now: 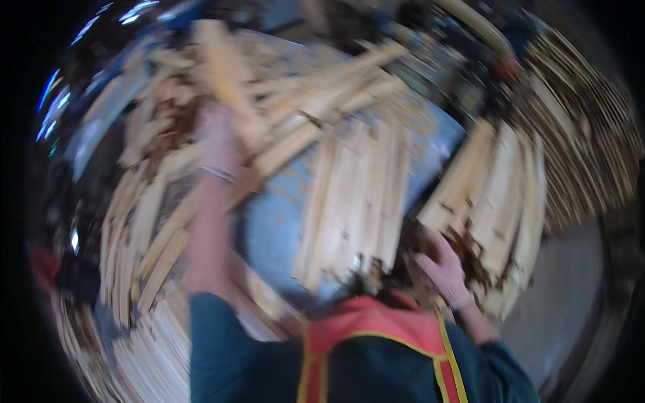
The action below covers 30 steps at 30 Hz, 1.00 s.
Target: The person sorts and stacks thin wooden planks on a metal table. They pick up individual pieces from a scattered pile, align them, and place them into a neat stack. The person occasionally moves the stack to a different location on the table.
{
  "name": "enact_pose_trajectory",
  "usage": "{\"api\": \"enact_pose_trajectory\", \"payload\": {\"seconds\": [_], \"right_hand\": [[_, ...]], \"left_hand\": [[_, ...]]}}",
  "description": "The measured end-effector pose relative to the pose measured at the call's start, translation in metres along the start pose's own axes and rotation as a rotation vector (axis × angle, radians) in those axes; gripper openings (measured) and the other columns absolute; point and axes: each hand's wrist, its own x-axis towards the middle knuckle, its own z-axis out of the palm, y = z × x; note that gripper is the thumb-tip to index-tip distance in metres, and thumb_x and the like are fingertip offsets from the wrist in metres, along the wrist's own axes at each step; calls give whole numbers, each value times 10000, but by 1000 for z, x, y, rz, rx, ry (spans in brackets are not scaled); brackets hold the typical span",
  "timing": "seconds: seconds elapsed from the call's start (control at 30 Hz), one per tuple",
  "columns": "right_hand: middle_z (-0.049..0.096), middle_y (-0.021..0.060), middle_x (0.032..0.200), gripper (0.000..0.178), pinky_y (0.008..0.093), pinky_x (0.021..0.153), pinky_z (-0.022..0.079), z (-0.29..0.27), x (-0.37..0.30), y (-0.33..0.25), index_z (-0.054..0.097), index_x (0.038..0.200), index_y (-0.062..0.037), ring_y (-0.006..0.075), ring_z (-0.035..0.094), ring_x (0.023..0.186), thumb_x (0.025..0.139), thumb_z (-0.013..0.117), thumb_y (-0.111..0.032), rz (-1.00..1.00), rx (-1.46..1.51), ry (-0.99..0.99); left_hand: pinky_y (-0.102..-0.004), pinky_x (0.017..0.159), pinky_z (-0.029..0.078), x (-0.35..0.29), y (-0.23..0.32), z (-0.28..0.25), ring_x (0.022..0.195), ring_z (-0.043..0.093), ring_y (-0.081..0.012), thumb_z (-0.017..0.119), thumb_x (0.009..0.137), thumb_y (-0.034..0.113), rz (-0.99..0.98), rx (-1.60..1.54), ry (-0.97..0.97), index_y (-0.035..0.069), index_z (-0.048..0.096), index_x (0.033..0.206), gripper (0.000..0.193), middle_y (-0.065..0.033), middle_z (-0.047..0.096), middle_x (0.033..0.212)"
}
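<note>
My left hand, in a pale pinkish glove, reaches out to the far left over the pile of wood. It is against a light wooden board that slants away from me. Motion smears its fingers, so their grip on the board does not show. My right hand, gloved the same way, is low at the right, by the near ends of some bark-edged boards. Its thumb stands apart from the fingers, with nothing visible between them. Between my hands, several narrow boards lie side by side on a blue-grey tabletop.
Longer strips lie crossed at the back of the table among shavings. A heap of loose boards fills the left side. Tall stacked slats stand at the far right, near dark machinery. More stacked boards are at lower left.
</note>
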Motion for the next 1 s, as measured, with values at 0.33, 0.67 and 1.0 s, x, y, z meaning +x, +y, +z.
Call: {"api": "enact_pose_trajectory", "payload": {"seconds": [0.33,0.67,1.0], "right_hand": [[644,236,1439,618,403,1090,529,-181,-11,56,564,1501,-9,270,633,1336,975,755,-272,50,-37,782],[712,246,1257,793,389,992,547,-261,34,55,532,1496,32,333,699,1144,825,760,-323,589,-660,595],[727,97,937,506,317,652,584,-68,57,9,597,1407,-19,170,698,762,988,690,-288,219,518,415]], "left_hand": [[-408,1216,387,-27,-116,2,1491,485,-330,712,973,310,282,905,-238,-33,416,1610,781,-255,470,1638],[-448,1224,392,-193,-168,73,1466,505,-428,749,908,472,-342,856,-271,-11,345,1648,971,-294,481,1608],[-450,1203,417,-189,-173,84,1461,508,-425,723,948,520,-356,925,-342,8,283,1669,988,-281,510,1585]]}}
